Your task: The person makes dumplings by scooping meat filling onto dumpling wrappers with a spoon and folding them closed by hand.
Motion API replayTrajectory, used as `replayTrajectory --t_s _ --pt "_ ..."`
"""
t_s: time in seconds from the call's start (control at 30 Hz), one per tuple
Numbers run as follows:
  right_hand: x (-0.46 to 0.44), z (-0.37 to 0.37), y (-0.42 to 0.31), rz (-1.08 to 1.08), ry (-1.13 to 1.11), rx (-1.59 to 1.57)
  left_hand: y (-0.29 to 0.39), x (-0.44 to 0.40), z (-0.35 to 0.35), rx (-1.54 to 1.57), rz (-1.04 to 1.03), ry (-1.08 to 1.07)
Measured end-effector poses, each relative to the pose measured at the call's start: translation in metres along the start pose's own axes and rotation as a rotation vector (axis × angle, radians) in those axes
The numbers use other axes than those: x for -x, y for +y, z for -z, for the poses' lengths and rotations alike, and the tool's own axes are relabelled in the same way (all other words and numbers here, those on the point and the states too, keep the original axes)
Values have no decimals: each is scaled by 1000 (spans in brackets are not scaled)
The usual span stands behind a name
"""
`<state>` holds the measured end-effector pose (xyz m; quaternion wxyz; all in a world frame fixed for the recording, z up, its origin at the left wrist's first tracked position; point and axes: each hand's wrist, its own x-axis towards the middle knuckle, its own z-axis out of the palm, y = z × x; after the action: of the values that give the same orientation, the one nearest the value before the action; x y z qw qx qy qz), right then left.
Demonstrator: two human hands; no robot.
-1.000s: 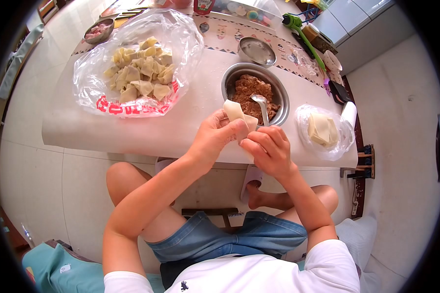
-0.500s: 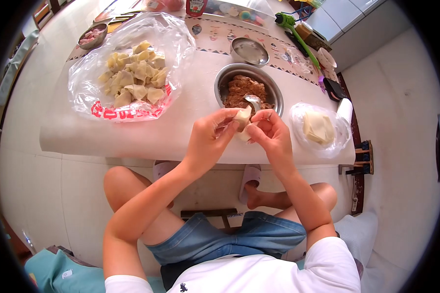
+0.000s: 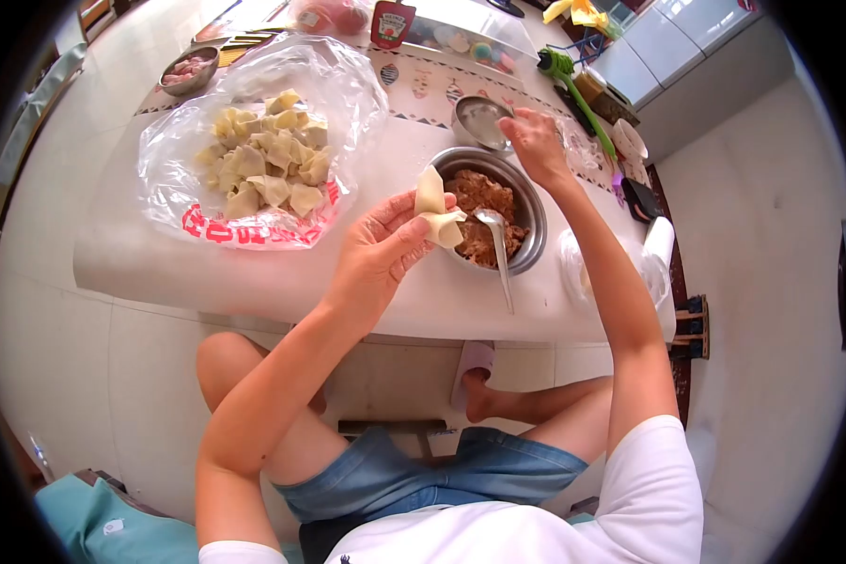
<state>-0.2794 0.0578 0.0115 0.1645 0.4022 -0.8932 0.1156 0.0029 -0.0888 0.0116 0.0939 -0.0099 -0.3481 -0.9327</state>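
My left hand (image 3: 385,240) pinches a partly folded dough wrapper (image 3: 432,205) beside the left rim of a metal bowl (image 3: 536,221). Brown minced filling (image 3: 484,202) fills that bowl, and a metal spoon (image 3: 498,246) rests in it with its handle over the near rim. My right hand (image 3: 534,139) is at the right edge of a small metal bowl (image 3: 481,122) of clear liquid, fingers bent together; whether they hold anything is too small to tell. Many folded dumplings (image 3: 271,155) lie on a clear plastic bag (image 3: 348,132) at the left.
Behind my right forearm, a plastic bag (image 3: 578,263) is partly hidden. A bowl of pinkish meat (image 3: 190,70) stands at the back left. Along the back are a red ketchup pouch (image 3: 392,23) and a clear box (image 3: 479,42); a green brush (image 3: 583,103) lies at the right.
My right hand has left the wrapper and moved up and right to the small bowl. My left hand keeps the wrapper and has shifted slightly left. The view has tilted a little.
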Motion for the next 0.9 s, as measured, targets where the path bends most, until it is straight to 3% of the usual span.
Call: replayTrajectory --t_s 0.13,0.23,0.33,0.4,0.73,0.9 --pt "-16 -9 -7 -54 -284 235 -4 -2 3 57 51 6" --pt "-5 16 -21 -7 -96 175 -4 1 5 52 35 -18" --pt "29 80 -81 325 68 -308 -4 3 4 70 42 -4" --pt "56 111 -118 595 76 -347 -8 5 3 79 44 -13" --pt "91 103 -139 588 174 -273 -11 7 -7 66 82 21" --pt "94 110 -149 595 137 -222 -13 10 -3 -254 -15 96"
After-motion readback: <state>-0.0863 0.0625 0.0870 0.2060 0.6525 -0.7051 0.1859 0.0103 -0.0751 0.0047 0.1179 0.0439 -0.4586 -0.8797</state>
